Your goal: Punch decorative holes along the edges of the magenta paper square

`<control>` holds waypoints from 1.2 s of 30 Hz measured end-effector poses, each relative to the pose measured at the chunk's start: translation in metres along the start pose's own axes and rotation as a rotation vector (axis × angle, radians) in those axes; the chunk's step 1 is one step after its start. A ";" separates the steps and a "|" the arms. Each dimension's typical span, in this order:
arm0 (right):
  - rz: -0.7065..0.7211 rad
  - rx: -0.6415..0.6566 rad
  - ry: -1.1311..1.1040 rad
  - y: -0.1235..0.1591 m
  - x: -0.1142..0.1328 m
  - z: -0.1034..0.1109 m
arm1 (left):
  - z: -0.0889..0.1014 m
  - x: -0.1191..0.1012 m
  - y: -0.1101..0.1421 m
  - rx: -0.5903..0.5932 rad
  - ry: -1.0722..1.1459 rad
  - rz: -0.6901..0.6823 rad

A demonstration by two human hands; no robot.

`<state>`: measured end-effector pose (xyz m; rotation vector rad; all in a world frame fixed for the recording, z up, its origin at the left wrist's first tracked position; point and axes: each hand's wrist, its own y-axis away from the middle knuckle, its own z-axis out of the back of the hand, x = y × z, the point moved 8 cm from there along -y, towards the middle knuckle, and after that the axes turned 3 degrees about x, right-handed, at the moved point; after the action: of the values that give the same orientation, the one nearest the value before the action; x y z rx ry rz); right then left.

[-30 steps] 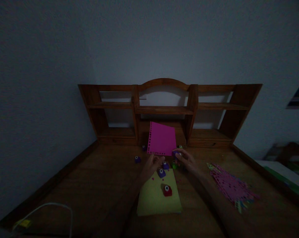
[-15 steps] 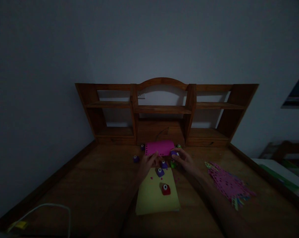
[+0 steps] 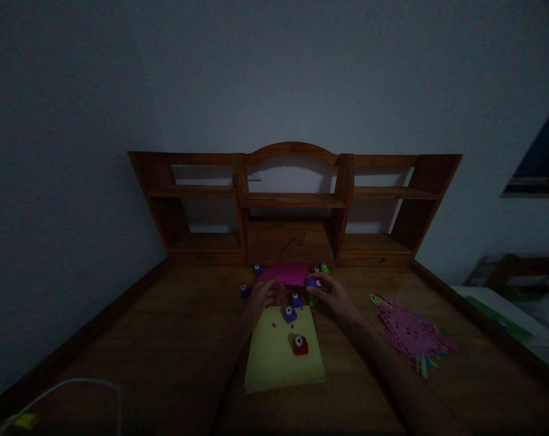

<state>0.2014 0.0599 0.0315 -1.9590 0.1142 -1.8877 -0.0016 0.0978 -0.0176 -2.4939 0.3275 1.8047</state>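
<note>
A sheet of pink paper (image 3: 287,274) with punched holes is at the far middle of the desk. My right hand (image 3: 331,293) grips a purple craft punch (image 3: 311,282) with a white eye-like top, at the sheet's right edge. At the lower left edge, my left hand (image 3: 265,297) is curled with its fingertips on the paper; the dim light blurs the fingers. Between the hands stands another purple punch (image 3: 296,299). Nearer me, a purple punch (image 3: 289,313) and a red punch (image 3: 300,344) sit on a yellow paper stack (image 3: 283,369). Beneath my right hand a green punch (image 3: 312,300) is partly hidden.
More punches stand around the sheet: purple (image 3: 245,291) and blue (image 3: 257,269) at left, green (image 3: 324,268) at right. A pile of punched pink strips (image 3: 411,333) lies on the right. Behind rises a wooden shelf (image 3: 295,200). A pale cord (image 3: 88,381) curves at lower left.
The view has shifted slightly, moving everything a little left. The pink sheet now looks flatter and more tilted back. My right hand still holds the purple punch at its edge.
</note>
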 end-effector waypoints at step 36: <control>-0.204 -0.245 -0.407 -0.004 -0.023 0.029 | -0.006 -0.043 0.029 -0.253 -0.234 -0.427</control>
<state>0.2270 0.0780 0.0116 -2.5680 0.0271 -1.6084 -0.0145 0.0748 0.0269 -2.2242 -0.4349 2.0089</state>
